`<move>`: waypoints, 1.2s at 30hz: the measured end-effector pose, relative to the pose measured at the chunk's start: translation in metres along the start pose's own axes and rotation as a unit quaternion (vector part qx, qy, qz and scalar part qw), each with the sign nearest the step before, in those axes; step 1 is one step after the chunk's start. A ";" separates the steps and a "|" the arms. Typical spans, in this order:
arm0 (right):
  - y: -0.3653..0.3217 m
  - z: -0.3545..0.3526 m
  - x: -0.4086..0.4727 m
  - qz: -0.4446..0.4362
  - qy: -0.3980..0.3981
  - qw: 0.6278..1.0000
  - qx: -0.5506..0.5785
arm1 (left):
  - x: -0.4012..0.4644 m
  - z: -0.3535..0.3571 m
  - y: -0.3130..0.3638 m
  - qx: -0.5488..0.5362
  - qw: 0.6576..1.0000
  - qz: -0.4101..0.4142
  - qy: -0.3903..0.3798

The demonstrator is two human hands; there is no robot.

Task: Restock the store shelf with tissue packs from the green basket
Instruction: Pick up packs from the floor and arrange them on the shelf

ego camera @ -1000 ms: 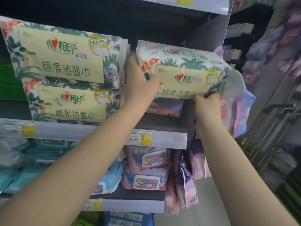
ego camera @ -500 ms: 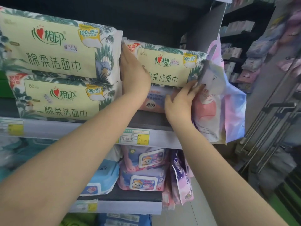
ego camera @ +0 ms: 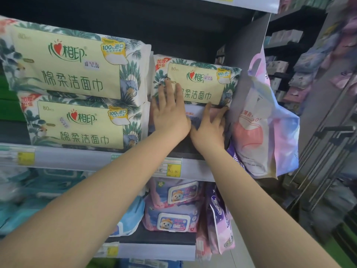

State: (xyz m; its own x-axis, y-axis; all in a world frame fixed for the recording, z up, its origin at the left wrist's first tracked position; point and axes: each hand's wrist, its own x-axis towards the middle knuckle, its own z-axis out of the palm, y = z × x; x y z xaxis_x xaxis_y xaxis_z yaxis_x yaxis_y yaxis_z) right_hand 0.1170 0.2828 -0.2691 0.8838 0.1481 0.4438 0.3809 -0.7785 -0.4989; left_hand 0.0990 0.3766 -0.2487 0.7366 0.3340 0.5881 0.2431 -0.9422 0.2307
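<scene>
Tissue pack (ego camera: pixel 195 83), a second ago still in my grip out front, now sits on the shelf (ego camera: pixel 185 151) atop a pale pack (ego camera: pixel 195 115); my left hand (ego camera: pixel 169 111) and right hand (ego camera: pixel 209 128) lie flat-fingered against the fronts, gripping nothing — this pack reads as stocked, just squaring up.

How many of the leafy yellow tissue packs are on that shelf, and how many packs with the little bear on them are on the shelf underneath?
Leafy yellow tissue packs: 3, two stacked on the left and one under the left hand
Bear packs: 2, stacked on the lower shelf
Total: 5
</scene>
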 end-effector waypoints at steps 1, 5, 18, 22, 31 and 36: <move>0.000 -0.001 0.001 0.002 -0.008 1.000 -0.004 | 0.001 -0.001 -0.001 0.005 1.000 0.001 -0.011; -0.001 -0.003 -0.003 0.000 -0.013 1.000 -0.020 | -0.005 -0.006 -0.001 -0.002 0.999 0.002 -0.034; -0.054 -0.016 -0.108 -0.194 0.038 0.978 -0.068 | -0.110 -0.073 -0.053 -0.072 0.988 0.119 -0.066; -0.081 0.002 -0.157 -0.236 0.014 0.971 -0.043 | -0.157 -0.094 -0.101 -0.080 0.988 0.083 -0.098; -0.166 0.062 -0.231 -0.316 -0.101 0.942 -0.052 | -0.234 -0.120 -0.223 -0.072 0.993 -0.016 -0.090; -0.202 0.127 -0.293 -0.345 -0.174 0.922 -0.011 | -0.301 -0.116 -0.301 -0.065 0.988 -0.101 -0.101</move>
State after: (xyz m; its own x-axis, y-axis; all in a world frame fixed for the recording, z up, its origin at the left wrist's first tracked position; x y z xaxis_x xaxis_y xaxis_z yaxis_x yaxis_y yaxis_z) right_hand -0.1842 0.4740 -0.3934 0.4689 0.7960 0.3828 0.8827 -0.4380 -0.1704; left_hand -0.2693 0.5630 -0.4048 0.7948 0.4912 0.3565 0.3254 -0.8407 0.4327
